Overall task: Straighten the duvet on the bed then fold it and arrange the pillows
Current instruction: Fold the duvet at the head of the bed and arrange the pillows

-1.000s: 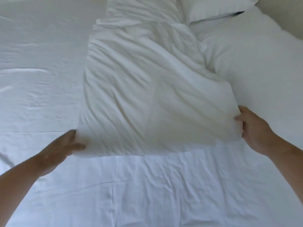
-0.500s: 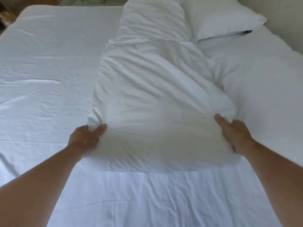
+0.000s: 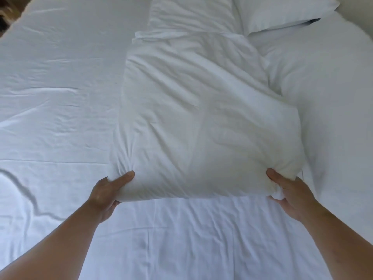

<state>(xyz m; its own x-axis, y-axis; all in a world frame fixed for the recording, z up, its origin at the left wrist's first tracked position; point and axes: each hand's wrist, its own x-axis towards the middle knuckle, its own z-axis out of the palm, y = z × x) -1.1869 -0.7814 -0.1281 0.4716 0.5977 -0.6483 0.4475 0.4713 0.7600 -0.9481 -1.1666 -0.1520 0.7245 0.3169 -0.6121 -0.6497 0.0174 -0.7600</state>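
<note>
A white duvet (image 3: 197, 110) lies folded into a long strip down the middle of the bed, running away from me. My left hand (image 3: 107, 196) grips its near left corner, thumb on top and fingers tucked underneath. At the near right corner my right hand (image 3: 290, 194) grips a bunch of the fabric, thumb on top. A white pillow (image 3: 282, 11) rests at the far right, beyond the duvet. Another puffy white pillow (image 3: 331, 98) lies along the duvet's right side.
The white fitted sheet (image 3: 56, 102) spreads wrinkled to the left and in front of the duvet. A dark wooden piece (image 3: 5, 19) shows past the bed's far left corner. A pale wall (image 3: 359, 19) borders the bed at the far right.
Both hands have gone from resting at the duvet's near edge to gripping its corners, and the near end is now bunched and slightly lifted.
</note>
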